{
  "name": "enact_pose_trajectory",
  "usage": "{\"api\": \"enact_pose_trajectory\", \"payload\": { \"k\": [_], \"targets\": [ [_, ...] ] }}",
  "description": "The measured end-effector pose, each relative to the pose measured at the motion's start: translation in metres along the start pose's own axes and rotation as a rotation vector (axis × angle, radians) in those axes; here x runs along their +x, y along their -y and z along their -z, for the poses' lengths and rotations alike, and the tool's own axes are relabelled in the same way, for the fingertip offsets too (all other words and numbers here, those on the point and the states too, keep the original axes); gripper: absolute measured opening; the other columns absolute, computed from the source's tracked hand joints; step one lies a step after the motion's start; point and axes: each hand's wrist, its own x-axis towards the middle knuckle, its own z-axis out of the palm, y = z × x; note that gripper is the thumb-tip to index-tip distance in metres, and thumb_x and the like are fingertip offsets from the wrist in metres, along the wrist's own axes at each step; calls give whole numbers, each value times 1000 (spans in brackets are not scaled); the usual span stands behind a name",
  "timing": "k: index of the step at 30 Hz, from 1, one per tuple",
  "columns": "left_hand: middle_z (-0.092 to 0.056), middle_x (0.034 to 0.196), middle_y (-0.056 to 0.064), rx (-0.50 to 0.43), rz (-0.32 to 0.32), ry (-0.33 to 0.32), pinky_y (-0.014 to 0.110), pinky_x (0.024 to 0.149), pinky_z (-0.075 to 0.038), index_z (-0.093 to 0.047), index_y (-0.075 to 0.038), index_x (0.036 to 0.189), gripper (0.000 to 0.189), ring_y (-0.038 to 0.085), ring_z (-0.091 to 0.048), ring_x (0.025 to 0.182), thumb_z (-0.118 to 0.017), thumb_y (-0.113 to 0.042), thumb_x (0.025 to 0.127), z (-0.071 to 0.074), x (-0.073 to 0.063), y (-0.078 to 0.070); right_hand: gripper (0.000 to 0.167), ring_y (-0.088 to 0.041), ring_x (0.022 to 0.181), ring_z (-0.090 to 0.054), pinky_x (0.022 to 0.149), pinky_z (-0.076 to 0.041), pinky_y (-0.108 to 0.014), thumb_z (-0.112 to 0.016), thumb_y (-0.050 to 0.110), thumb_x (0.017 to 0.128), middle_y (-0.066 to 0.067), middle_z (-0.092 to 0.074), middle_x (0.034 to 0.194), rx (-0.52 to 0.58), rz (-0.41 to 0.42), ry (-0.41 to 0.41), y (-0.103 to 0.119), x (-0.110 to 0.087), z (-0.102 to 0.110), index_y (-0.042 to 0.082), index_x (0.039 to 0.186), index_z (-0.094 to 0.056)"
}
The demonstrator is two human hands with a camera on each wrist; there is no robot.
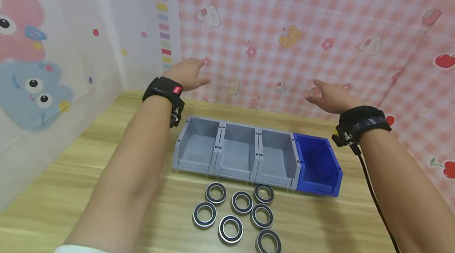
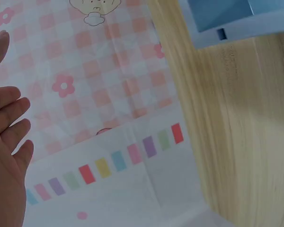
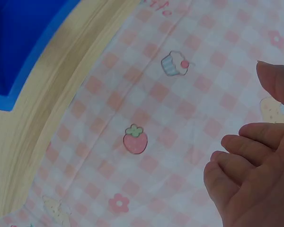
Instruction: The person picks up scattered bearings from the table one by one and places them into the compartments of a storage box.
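Observation:
Both hands are held up beyond the bins and hold nothing. The left hand (image 1: 185,74) hovers behind the leftmost grey bin (image 1: 197,142), fingers extended and thumb apart. My right hand (image 1: 333,98) is raised behind the blue bin (image 1: 318,164), its thumb spread from the fingers. In the left wrist view the left hand (image 2: 7,146) shows relaxed fingers. The right wrist view has the right hand (image 3: 255,165) with its fingers loosely extended. Several ring-shaped bearings (image 1: 230,230), steel with black seals, lie on the table in front of the bins.
Two more grey bins, a middle one (image 1: 236,148) and another (image 1: 278,156), complete the row on the wooden table (image 1: 170,213). A pink checked curtain (image 1: 263,67) hangs behind, a white cartoon curtain (image 1: 78,55) at left. A black cable (image 1: 373,190) runs along the right forearm.

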Motion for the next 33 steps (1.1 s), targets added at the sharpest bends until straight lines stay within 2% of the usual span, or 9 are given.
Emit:
{"api": "enact_pose_trajectory", "payload": {
  "k": [5, 9, 16, 23, 30, 33],
  "targets": [
    [-27, 150, 24, -38, -44, 29, 47, 111, -18, -29, 6, 146, 69, 36, -22, 139, -47, -41, 98, -10, -12, 16, 80, -51, 130, -29, 103, -23, -61, -48, 42, 98, -33, -24, 147, 5, 54, -14, -5, -12, -8, -4, 150, -10],
    [-33, 148, 24, -65, -80, -3, 48, 110, -20, -32, 5, 145, 66, 37, -26, 137, -50, -38, 98, -20, -21, 22, 76, -51, 128, -32, 102, -25, -61, -48, 40, 98, -32, -27, 146, -6, 91, -46, -7, -23, -13, -5, 149, -15],
    [-35, 147, 22, -228, -104, -66, 47, 109, -22, -35, 3, 144, 64, 36, -29, 136, -53, -35, 97, -40, -30, 26, 73, -50, 126, -36, 99, -29, -61, -52, 36, 98, -32, -29, 146, -14, 136, -67, -7, -40, -25, -4, 149, -19],
    [-35, 146, 23, -264, -149, -78, 48, 110, -20, -35, 3, 144, 62, 37, -28, 136, -53, -33, 97, -49, -45, 32, 69, -48, 128, -36, 101, -28, -59, -54, 32, 98, -31, -32, 144, 23, 167, -71, -1, -48, -40, -5, 148, -24],
    [-32, 149, 20, -309, -95, -24, 50, 109, -20, -33, -2, 147, 64, 36, -25, 138, -55, -34, 97, -59, -67, 42, 65, -46, 126, -40, 101, -31, -58, -57, 30, 96, -29, -39, 141, 8, 200, -93, 16, -52, -48, -4, 146, -31],
    [-32, 149, 20, -336, -94, -37, 50, 109, -21, -32, -3, 147, 64, 36, -26, 138, -55, -33, 97, -64, -76, 43, 66, -45, 127, -40, 101, -31, -57, -58, 30, 95, -28, -40, 141, 5, 215, -100, 22, -57, -53, -3, 146, -32]
  ]
}}
